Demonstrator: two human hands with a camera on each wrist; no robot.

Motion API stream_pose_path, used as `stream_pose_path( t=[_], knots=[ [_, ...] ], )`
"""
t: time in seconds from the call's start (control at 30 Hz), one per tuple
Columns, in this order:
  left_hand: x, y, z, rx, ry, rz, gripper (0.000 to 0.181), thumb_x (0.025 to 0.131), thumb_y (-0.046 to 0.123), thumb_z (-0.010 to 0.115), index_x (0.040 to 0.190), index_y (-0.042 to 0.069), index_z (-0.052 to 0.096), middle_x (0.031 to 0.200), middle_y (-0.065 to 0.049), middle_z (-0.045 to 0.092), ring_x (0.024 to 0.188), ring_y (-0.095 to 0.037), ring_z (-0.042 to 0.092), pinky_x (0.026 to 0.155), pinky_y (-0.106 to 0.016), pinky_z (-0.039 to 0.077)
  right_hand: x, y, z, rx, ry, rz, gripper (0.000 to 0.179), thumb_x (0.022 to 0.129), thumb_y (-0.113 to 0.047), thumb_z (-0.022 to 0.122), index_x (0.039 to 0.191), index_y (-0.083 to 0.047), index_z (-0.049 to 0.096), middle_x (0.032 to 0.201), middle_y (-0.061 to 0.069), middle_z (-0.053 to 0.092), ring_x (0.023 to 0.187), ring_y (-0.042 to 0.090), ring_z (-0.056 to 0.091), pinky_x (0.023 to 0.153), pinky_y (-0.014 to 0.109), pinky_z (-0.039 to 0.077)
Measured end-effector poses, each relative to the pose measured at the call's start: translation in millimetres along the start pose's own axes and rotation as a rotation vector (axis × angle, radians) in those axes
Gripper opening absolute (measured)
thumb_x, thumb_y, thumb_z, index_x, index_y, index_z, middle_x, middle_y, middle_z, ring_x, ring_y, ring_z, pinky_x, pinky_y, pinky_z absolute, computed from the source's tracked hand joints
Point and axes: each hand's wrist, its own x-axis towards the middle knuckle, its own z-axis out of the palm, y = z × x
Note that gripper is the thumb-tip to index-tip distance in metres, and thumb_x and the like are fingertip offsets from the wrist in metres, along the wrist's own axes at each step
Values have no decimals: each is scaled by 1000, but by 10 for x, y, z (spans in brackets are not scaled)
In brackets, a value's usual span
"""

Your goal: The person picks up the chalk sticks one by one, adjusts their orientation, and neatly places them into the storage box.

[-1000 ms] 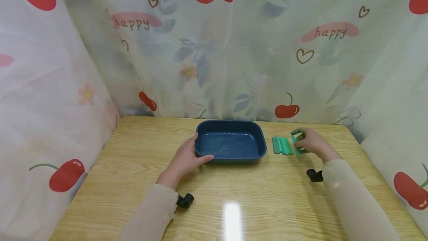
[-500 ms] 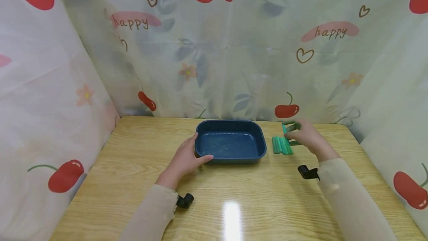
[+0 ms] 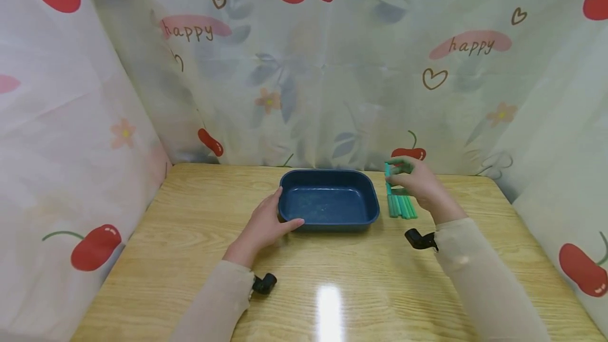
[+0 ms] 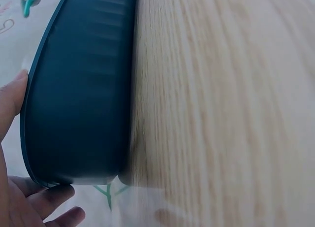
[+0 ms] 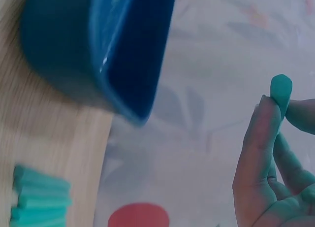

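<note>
A dark blue rectangular dish (image 3: 328,227) stands near the table's back edge. My left hand (image 3: 264,221) holds its left front corner, with the thumb along the front wall and the fingers at the left end. In the left wrist view, the fingertips (image 4: 51,197) reach round the dish wall (image 4: 83,89). My right hand (image 3: 414,181) pinches a thin teal-green stick (image 5: 281,89) between thumb and fingers, raised above the table just right of the dish. Below that hand, several similar green sticks (image 3: 401,207) lie side by side.
The pale wood table (image 3: 199,236) extends in front of and left of the dish. A patterned curtain (image 3: 313,83) with cherries hangs behind it and on both sides. A small black camera mount (image 3: 265,284) sits at the left wrist, another (image 3: 418,238) at the right.
My right hand has lifted the green stick off the table and carried it left and up, from right of the row towards the dish. The left hand and dish have stayed still.
</note>
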Motion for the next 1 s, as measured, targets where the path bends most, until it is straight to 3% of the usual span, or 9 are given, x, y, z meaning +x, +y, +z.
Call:
stream_pose_path(
  t=[0.37, 0.73, 1.0],
  knots=[
    [0, 8, -8, 0, -8, -10, 109, 83, 58, 75, 162, 15, 13, 164, -12, 25, 149, -33, 24, 117, -54, 27, 163, -227, 390, 94, -34, -6, 55, 95, -5, 63, 146, -1, 45, 121, 17, 52, 94, 22, 61, 83, 39, 58],
    [21, -10, -9, 9, -9, -11, 110, 83, 60, 75, 162, 14, 14, 163, -12, 26, 149, -33, 25, 117, -54, 27, 324, -292, 775, 107, -31, -18, 52, 95, -3, 64, 144, 0, 49, 117, 18, 55, 88, 22, 63, 80, 42, 60],
    [18, 6, 3, 4, -11, -25, 109, 83, 58, 75, 162, 14, 15, 163, -13, 26, 149, -34, 25, 117, -54, 28, 391, -307, 984, 111, -36, -17, 54, 93, 0, 66, 144, -1, 49, 120, 21, 54, 94, 26, 61, 76, 36, 59]
  ],
)
